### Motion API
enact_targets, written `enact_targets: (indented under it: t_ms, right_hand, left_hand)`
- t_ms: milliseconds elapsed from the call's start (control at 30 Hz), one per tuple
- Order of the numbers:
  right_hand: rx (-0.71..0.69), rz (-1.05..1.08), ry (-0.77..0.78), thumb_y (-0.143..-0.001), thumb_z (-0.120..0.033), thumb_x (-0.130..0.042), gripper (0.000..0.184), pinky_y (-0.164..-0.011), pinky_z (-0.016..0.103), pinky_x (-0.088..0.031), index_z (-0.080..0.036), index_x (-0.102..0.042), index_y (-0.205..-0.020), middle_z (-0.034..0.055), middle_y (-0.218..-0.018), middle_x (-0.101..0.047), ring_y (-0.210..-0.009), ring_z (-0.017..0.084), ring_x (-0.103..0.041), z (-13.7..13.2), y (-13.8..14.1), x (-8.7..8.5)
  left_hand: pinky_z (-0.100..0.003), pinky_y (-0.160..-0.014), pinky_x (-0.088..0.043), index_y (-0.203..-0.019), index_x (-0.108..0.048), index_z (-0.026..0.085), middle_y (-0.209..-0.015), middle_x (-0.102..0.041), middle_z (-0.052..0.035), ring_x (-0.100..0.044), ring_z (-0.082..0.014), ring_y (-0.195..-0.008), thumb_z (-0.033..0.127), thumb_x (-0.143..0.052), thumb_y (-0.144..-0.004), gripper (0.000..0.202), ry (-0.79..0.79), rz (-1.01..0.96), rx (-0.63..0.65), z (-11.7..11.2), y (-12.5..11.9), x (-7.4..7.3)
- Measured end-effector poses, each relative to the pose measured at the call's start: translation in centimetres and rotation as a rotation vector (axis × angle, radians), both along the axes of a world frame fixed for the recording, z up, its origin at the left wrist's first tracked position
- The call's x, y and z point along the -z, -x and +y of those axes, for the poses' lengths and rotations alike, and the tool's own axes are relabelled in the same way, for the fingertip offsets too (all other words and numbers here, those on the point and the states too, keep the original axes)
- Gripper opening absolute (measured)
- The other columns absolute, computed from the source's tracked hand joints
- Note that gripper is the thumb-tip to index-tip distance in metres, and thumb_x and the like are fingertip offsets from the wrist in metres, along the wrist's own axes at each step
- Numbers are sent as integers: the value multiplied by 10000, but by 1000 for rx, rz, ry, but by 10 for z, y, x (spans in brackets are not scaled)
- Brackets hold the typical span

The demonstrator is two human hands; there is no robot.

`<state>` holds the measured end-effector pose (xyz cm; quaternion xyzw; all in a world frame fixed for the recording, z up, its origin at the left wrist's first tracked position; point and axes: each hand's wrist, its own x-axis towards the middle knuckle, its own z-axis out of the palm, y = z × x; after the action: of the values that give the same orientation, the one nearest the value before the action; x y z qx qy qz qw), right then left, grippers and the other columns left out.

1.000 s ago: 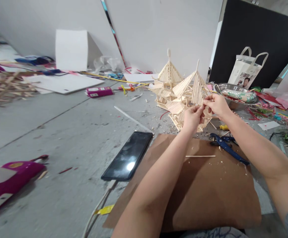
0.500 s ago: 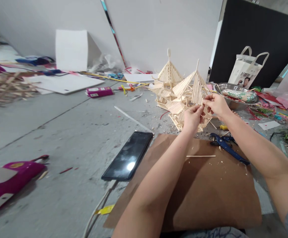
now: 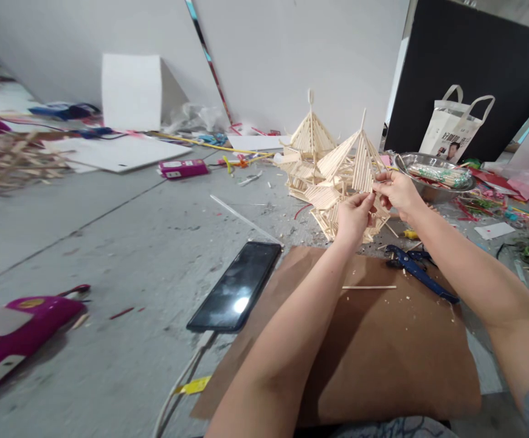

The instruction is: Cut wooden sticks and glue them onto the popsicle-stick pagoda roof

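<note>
Head view, left edge: a magenta tool (image 3: 18, 328) lies on the grey floor (image 3: 123, 243); behind it is a heap of wooden sticks (image 3: 9, 161), and further back a flat white board (image 3: 114, 152).
Left of centre: a pink box (image 3: 183, 168) lies far back, with bare floor in front of it.
Centre: a dark phone (image 3: 237, 286) lies just beside the left edge of a brown cardboard sheet (image 3: 383, 359).
On the cardboard: one loose stick (image 3: 368, 287) lies under the forearms.
Stick model (image 3: 323, 164): it stands on the floor just beyond the cardboard's far edge, with two peaked roofs.
Left hand (image 3: 354, 216): its fingers are pinched narrow on the model's near roof edge.
Right hand (image 3: 396, 191): it is pinched on the same roof edge, touching the left fingertips.
Right of the hands: blue pliers (image 3: 417, 267) lie at the cardboard's far corner; a metal bowl (image 3: 428, 182) and a white bag (image 3: 453, 131) stand close behind.
Right edge: coloured scraps crowd the floor.
</note>
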<state>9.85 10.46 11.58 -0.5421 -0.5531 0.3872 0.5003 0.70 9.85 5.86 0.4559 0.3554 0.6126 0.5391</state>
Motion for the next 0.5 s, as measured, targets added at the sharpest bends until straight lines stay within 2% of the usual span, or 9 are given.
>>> enact_targets:
  t_ms: [500]
  right_hand:
    - [-5,13,-1,-764,-35,-517,182,-300,150,-267,-180,-409,-744,-115,-409,-418,-285,27,-359,2,1,1]
  left_hand:
    - [-169,-337,-241,-625,-575,127,-457,-468,57,-339,-11,-308,322,-607,-710,215,0,15,-1,0,0,-1]
